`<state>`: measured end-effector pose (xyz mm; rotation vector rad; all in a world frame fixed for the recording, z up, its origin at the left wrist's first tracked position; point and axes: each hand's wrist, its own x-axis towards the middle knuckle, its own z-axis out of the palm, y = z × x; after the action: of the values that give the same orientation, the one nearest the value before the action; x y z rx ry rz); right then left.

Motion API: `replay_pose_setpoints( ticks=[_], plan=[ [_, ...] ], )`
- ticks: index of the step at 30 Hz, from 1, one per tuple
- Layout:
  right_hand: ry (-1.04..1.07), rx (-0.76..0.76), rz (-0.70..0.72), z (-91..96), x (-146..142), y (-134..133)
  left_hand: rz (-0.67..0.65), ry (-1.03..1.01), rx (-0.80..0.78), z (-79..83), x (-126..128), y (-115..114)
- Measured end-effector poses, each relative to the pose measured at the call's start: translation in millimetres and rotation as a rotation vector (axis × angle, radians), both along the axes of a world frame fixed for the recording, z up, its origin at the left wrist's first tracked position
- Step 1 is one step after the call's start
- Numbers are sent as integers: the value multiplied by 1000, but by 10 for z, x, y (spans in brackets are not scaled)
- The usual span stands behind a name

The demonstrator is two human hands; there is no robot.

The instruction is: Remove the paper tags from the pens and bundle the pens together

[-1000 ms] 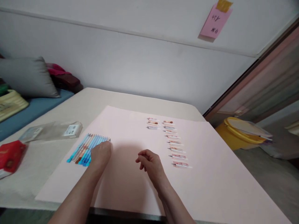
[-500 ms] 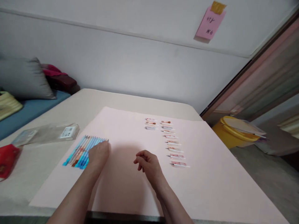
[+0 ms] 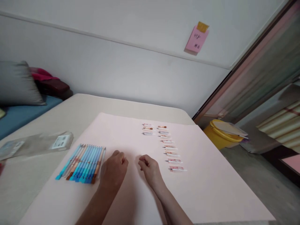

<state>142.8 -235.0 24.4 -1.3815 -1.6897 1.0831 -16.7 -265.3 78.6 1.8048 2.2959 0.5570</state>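
My left hand (image 3: 114, 170) is closed above the pink sheet (image 3: 206, 187), just right of a tight row of blue and brown pens (image 3: 84, 162). Its fingers face away, so anything inside them is hidden. Close by on the right, my right hand (image 3: 151, 172) has its fingers curled in and thumb near the index finger; I cannot make out anything in it. Further right lies a column of slim white pieces with pink patterned labels and dark tips (image 3: 177, 168). A shorter group of similar pieces (image 3: 147, 128) lies at its far left.
A clear plastic packet with a white label (image 3: 62, 141) lies left of the sheet on the pale table (image 3: 98, 101). A yellow bucket (image 3: 217, 137) stands on the floor at right. A grey cushion (image 3: 18, 82) rests at far left. A pink note (image 3: 196, 40) hangs on the wall.
My left hand has moved right, away from the pen tips and nearer my right hand. The right hand has curled a little more. The view has shifted rightward.
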Motion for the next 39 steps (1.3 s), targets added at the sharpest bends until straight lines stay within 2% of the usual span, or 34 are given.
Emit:
replay_pose_setpoints(
  ticks=[2, 5, 11, 14, 18, 21, 25, 30, 35, 39],
  plan=[
    [-154, 103, -34, -44, 51, 55, -2, -90, 50, 25, 12, -24],
    [-342, 180, -105, -115, 119, 212, 5, -285, 76, 49, 21, -17],
    [-695, 378, -132, -237, 132, 784, -54, -547, 80, 74, 72, 13],
    [-889, 426, -74, -335, 127, 1049, -35, -666, 55, 93, 69, 30],
    [-937, 403, -91, -510, 170, 1241, -4, -811, 14, 107, 43, 51],
    [-944, 424, -82, -571, 221, 1291, 28, -843, 33, 102, 34, 60],
    [-944, 474, -50, -481, 280, 1308, 59, -951, 53, 91, 48, 77],
    [-951, 501, -97, -369, 317, 1293, 110, -1351, -29, 96, 93, 100],
    [-947, 510, -52, -475, 325, 1188, 366, -1867, -71, 1, 102, 115],
    [-941, 517, -37, -454, 318, 993, 601, -2090, -90, -169, 138, 135]
  ],
)
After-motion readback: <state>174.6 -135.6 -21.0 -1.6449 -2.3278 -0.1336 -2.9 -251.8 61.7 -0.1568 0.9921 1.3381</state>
